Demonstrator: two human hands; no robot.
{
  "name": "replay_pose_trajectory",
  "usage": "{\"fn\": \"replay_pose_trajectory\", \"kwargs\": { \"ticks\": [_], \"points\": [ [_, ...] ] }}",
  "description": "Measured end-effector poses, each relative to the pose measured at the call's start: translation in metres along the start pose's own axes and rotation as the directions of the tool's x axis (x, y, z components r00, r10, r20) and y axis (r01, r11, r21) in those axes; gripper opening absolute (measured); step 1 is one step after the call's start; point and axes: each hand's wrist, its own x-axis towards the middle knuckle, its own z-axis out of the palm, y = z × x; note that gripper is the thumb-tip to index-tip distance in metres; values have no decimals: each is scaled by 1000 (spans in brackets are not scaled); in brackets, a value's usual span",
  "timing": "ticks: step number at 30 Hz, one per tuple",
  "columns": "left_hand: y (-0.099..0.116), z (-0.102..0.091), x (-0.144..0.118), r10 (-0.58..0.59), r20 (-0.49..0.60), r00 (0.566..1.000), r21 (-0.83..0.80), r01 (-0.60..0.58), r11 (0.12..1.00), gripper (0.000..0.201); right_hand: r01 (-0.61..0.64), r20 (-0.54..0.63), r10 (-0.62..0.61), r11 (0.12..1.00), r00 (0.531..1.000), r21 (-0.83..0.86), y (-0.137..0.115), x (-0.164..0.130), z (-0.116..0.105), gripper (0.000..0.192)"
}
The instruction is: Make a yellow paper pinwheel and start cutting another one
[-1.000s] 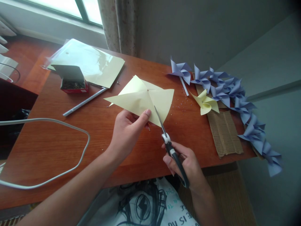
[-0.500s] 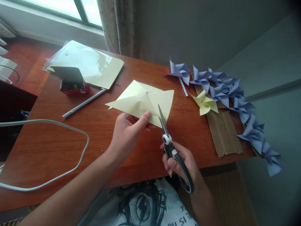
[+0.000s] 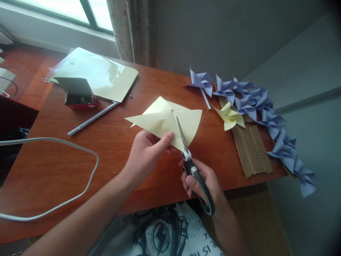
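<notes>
Where scissors (image 3: 186, 149) cut, pale yellow paper (image 3: 165, 119) shows creases.

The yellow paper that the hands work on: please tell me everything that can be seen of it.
The yellow paper is a pale yellow sheet, thin and matte, with crease lines meeting near its middle and flaps folded over into pointed triangles. It is held slightly above the wooden table, roughly flat. The left hand pinches its near edge, thumb on top. The scissors, held by the right hand, have their blades across its lower right part, pointing toward the centre.
</notes>
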Motion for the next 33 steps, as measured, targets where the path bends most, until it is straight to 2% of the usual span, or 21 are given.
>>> {"fn": "replay_pose_trajectory", "kwargs": {
  "ticks": [15,33],
  "points": [
    [3,3,-2,-27,-15,1000,74,28,997,20,24,-74,-28,998,997,-58,-1,2,6,53],
    [4,3,-2,-20,-12,1000,84,21,996,21,35,-58,-41,995,998,-89,4,4,1,48]
  ]
}}
